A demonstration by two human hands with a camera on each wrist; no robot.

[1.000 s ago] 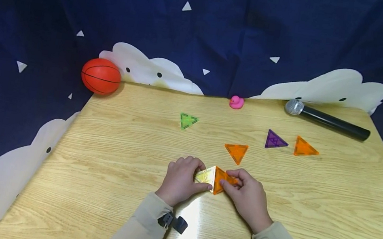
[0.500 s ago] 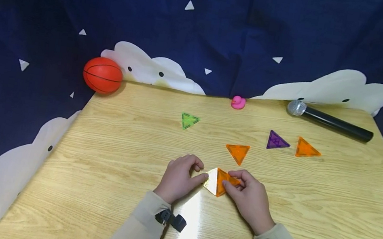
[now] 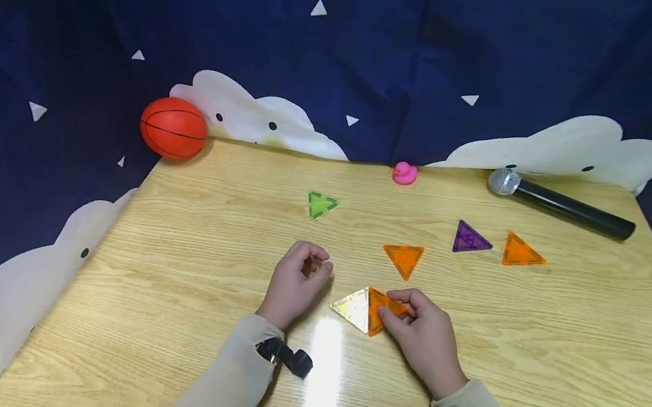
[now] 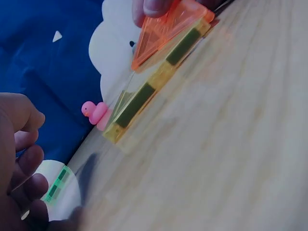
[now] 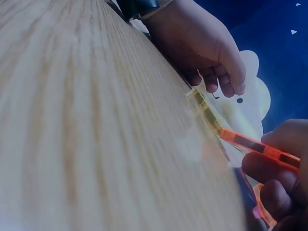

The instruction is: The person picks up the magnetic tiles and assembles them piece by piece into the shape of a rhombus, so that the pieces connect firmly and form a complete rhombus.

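Observation:
In the head view my right hand pinches an orange triangular magnetic tile between thumb and fingers. Edge to edge with it on its left is a yellow see-through triangular magnetic tile, bright with glare. The right wrist view shows the orange tile tilted up from the yellow tile's edge, which lies along the table. My left hand is apart from both tiles, to their left, its fingers loosely curled with nothing in them. The left wrist view has these fingers away from the yellow tile.
Beyond the hands lie a second orange triangle tile, a green one, a purple one and a third orange one. Along the back are a red ball, a pink rubber duck and a microphone.
My left hand has let go of the yellow tile and moved away to the left and slightly farther forward. My right hand keeps its pinch on the orange tile in nearly the same place.

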